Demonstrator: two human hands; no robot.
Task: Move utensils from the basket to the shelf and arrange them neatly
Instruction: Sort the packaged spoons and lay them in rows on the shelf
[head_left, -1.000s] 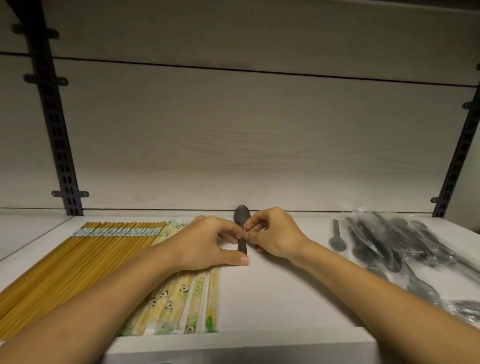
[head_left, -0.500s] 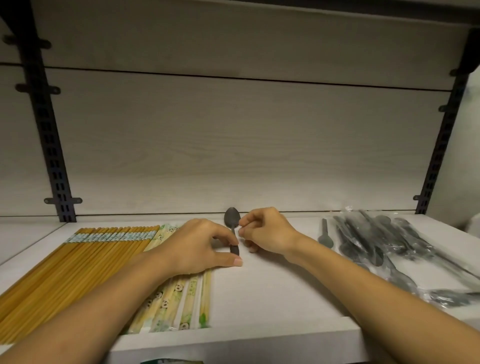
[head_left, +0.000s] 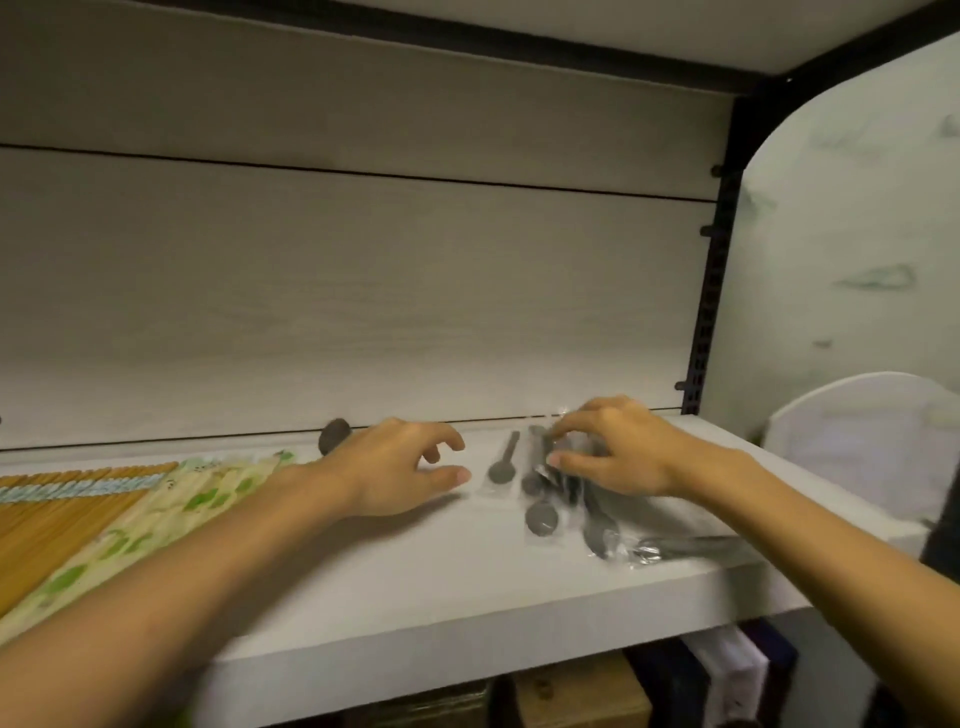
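On the white shelf (head_left: 395, 582) a lone grey spoon (head_left: 333, 435) lies near the back, its handle hidden behind my left hand (head_left: 395, 467). That hand hovers open above the shelf, fingers spread. A single wrapped dark spoon (head_left: 503, 465) lies just right of it. My right hand (head_left: 610, 449) rests on a pile of dark spoons in clear wrappers (head_left: 566, 509), fingers curled over the top ones; a real grasp is unclear in the blur. Yellow chopsticks (head_left: 57, 514) and green-printed wrapped chopsticks (head_left: 171, 512) lie in rows at the left.
A black slotted upright (head_left: 709, 291) marks the shelf's right end, with a pale wall beyond. A white rounded container (head_left: 857, 447) stands to the right of the shelf. Boxes (head_left: 576, 696) sit on the level below. Another shelf board runs overhead.
Both hands let go of the grey spoon, which stays near the back. They moved right; my right hand now lies on the wrapped spoon pile. The view swung right.
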